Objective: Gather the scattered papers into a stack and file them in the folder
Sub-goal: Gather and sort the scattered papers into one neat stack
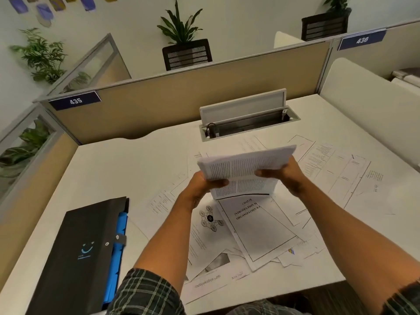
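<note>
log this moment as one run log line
stage: gathering | left hand: holds stack of papers | right hand: holds same stack, raised off desk | loose sheets: on desk | folder: closed, at left

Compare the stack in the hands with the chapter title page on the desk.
The stack is several sheets thick, held in the air by the left hand and right hand; the title page is a single sheet lying flat on other papers. The stack's facing sheet is dense text; the title page has a few heading lines inside a border. Both are white printed paper.
</note>
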### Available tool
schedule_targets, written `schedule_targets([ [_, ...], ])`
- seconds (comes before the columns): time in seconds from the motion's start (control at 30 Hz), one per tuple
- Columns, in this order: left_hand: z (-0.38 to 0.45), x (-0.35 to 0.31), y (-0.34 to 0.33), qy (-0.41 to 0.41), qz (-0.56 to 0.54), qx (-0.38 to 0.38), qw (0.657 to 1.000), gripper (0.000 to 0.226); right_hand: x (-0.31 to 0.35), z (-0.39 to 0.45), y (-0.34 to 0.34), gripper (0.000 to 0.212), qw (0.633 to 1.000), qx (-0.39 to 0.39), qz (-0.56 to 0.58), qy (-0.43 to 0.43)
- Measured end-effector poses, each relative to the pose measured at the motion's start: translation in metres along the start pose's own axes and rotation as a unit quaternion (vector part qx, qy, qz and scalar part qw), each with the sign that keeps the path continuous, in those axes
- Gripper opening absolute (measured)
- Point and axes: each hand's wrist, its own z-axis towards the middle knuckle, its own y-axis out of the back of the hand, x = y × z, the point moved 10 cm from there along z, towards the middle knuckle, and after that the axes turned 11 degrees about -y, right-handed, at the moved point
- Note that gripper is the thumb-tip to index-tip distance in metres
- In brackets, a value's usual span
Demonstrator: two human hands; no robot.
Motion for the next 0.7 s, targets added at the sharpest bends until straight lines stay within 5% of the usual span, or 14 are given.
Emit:
schedule_targets([
  [0.47, 0.019, -0.034, -0.008, -0.045, -0.053, -0.053, 0.996, 0.024, 0.019, 0.005, 0.005, 0.034, 0.997, -0.046, 0.032, 0.044],
  [0.7, 0.001, 0.010, -0.016, 0.034, -0.078, -0.082, 0.993, 0.047, -0.053, -0.007, 0.001, 0.036, 0.998, -0.002, 0.002, -0.060],
])
